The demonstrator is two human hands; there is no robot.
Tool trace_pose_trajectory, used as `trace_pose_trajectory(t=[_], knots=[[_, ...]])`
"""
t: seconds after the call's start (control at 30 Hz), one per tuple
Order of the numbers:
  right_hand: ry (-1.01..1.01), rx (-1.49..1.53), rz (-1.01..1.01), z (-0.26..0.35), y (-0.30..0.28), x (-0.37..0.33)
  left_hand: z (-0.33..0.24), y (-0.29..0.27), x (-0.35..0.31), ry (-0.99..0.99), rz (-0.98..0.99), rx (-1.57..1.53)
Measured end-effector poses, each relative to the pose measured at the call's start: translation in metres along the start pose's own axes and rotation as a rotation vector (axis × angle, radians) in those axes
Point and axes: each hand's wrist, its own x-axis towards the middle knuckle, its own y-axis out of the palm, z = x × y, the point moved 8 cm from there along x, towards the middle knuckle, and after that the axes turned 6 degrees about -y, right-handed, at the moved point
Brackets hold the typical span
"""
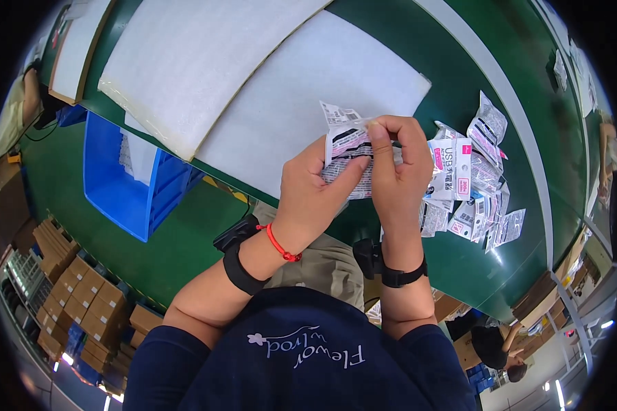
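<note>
Between my two hands is a small plastic packet (pixel 348 145) with a pink, white and black printed label, its top edge sticking up. My left hand (pixel 320 188) grips the packet's near left side, thumb lying across its front. My right hand (pixel 399 168) pinches the upper right part between thumb and bent fingers. What lies inside the packet cannot be made out. Just right of my right hand, a loose heap of similar packets (pixel 485 171) lies on the green table. Below the held packet is a white padded sheet (pixel 267 127).
A second white sheet (pixel 185 61) overlaps the first on the green tabletop (pixel 452 274). A blue plastic bin (pixel 113 195) stands left of the table's edge. Stacked cartons (pixel 82 294) are at lower left. Other people (pixel 490 346) are at the lower right and far left. A pale rail (pixel 524 127) curves past the heap.
</note>
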Motion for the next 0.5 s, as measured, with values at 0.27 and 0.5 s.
trace_pose_trajectory(t=[0.27,0.5], knots=[[0.054,-0.005,-0.018,0.0004,0.0013,-0.0007,-0.0021,0.0002,-0.0065,-0.004,-0.002,0.033],[0.001,-0.065,-0.014,0.004,-0.0023,0.003,-0.0034,0.0002,-0.0095,-0.033,0.056,0.009]])
